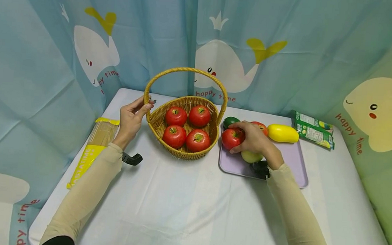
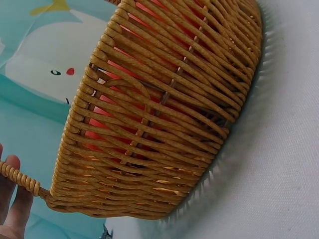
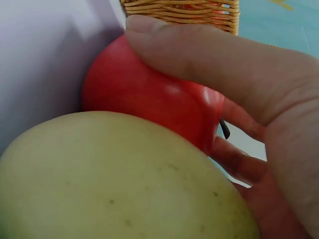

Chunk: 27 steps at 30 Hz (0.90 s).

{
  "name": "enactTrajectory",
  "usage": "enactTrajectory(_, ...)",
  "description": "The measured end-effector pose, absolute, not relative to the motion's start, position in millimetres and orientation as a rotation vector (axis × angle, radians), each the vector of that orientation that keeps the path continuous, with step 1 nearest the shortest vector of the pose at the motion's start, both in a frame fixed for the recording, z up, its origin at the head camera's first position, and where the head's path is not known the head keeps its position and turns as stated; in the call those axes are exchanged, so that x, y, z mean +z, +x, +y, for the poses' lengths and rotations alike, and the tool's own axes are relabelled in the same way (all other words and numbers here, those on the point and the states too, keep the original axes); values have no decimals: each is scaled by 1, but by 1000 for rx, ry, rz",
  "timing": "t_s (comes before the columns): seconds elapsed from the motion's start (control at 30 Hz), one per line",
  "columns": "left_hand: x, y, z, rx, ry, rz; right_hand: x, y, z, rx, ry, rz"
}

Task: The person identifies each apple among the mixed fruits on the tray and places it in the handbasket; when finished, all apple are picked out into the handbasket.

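A wicker basket [image 1: 187,154] with a tall arched handle [image 1: 187,69] stands on the table with several red apples [image 1: 197,141] inside. My left hand [image 1: 131,120] holds the lower left end of the handle, its fingers [image 2: 17,199] around it in the left wrist view. To the right, my right hand [image 1: 253,138] grips another red apple [image 1: 232,139] at the left end of a purple tray [image 1: 298,171]. Its thumb [image 3: 164,42] lies along the apple's side in the right wrist view. A pale yellow-green fruit [image 3: 114,174] sits beside that apple, partly under my hand in the head view.
Also on the tray are a dark green fruit [image 1: 231,121], a red fruit [image 1: 261,128] and a yellow mango-like fruit [image 1: 283,133]. Green snack packets [image 1: 314,130] lie at the back right. A yellow pasta pack [image 1: 93,151] lies left, by my left forearm. Curtains hang behind.
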State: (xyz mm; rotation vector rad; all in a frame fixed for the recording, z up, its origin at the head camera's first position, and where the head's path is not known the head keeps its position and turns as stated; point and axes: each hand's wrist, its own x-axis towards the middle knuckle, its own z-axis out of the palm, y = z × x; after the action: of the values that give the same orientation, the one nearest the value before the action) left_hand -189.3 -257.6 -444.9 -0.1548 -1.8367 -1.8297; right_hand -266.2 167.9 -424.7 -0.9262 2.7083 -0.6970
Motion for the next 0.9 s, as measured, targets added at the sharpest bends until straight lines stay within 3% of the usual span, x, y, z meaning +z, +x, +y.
enactTrajectory(0.9, -446, -190, -258, -1833, -174, -1826, -420, -265, 179, -1052, -860, 2771)
